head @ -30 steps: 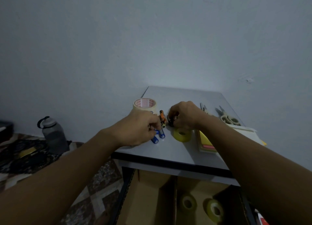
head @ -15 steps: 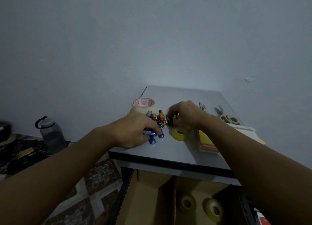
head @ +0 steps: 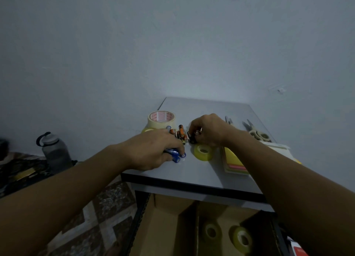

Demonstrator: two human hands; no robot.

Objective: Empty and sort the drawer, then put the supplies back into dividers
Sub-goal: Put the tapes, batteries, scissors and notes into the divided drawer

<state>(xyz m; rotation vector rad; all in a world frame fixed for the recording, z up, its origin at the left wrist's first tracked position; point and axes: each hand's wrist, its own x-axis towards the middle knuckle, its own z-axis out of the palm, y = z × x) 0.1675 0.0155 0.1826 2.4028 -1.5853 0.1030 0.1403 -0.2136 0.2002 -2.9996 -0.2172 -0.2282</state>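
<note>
On the grey cabinet top (head: 201, 171), my left hand (head: 153, 150) curls round several blue batteries (head: 175, 155) near the front left. Orange batteries (head: 179, 133) lie in a small heap just beyond its fingers. My right hand (head: 208, 129) pinches a small battery together with black binder clips (head: 192, 138) beside that heap. A yellow clear-tape roll (head: 203, 152) lies in front of my right hand. Below, the open drawer (head: 172, 227) has cardboard dividers, and two tape rolls (head: 226, 234) lie in its middle section.
A wide masking-tape roll (head: 161, 119) stands at the back left. Sticky notes (head: 235, 161) lie under my right forearm, and two pairs of scissors (head: 255, 132) sit at the right. A grey water bottle (head: 54, 152) stands on the patterned floor at left.
My left hand has slid toward the front left of the top, drawing the blue batteries with it. My right hand has stayed by the clips.
</note>
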